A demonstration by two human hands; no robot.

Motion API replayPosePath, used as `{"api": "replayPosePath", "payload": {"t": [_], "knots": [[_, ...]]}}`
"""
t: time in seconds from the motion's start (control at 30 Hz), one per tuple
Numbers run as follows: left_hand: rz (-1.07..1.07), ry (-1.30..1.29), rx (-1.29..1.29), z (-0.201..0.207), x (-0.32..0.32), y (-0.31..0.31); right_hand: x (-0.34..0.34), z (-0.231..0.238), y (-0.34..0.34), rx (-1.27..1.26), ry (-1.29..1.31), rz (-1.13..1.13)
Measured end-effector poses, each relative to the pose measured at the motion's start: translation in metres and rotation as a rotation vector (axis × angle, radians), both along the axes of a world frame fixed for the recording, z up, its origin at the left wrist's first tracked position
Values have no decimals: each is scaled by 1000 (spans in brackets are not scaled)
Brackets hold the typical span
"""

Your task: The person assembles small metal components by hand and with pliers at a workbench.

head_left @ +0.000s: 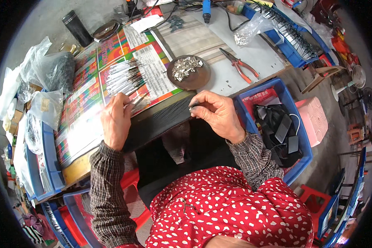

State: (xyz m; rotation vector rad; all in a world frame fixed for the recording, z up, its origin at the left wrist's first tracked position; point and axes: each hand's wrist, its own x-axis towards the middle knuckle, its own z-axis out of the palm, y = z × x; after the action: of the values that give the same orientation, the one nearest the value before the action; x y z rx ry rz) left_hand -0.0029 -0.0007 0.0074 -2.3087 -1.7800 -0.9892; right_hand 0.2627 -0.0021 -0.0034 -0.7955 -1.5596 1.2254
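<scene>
Pinched between right hand (219,112) thumb and forefinger — one small dark metal piece (194,106), too small to tell its long axis. Left hand (116,120) lies knuckles-up at the near end of a fanned bundle of thin silvery rods (124,76), fingertips curled onto it; whether it grips, cannot tell. Rods run from the hand up and right across colourful printed sheets (87,99). Round brown dish (189,72) holds small silvery clips. Blue crate (295,120) right of the bench — black bag and cables inside. Red-handled pliers (240,65) lie beyond the dish.
</scene>
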Motion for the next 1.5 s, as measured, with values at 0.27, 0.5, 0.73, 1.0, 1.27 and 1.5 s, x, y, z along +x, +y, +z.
{"api": "replayPosePath", "payload": {"t": [0.27,0.5,0.73,1.0,1.27,1.5], "knots": [[7,-349,-199,25,40,-65,-4,-1,-14,-157,162,134],[-111,-760,-380,12,69,-112,-12,12,-32,-222,181,248],[-119,-788,-380,12,77,-123,-14,15,-41,-212,199,280],[-148,-706,-422,13,75,-124,-16,17,-45,-161,160,281],[-105,-621,-341,8,74,-121,-14,18,-39,-25,-30,315],[-172,-594,-337,4,73,-119,-15,8,-40,-248,33,429]]}}
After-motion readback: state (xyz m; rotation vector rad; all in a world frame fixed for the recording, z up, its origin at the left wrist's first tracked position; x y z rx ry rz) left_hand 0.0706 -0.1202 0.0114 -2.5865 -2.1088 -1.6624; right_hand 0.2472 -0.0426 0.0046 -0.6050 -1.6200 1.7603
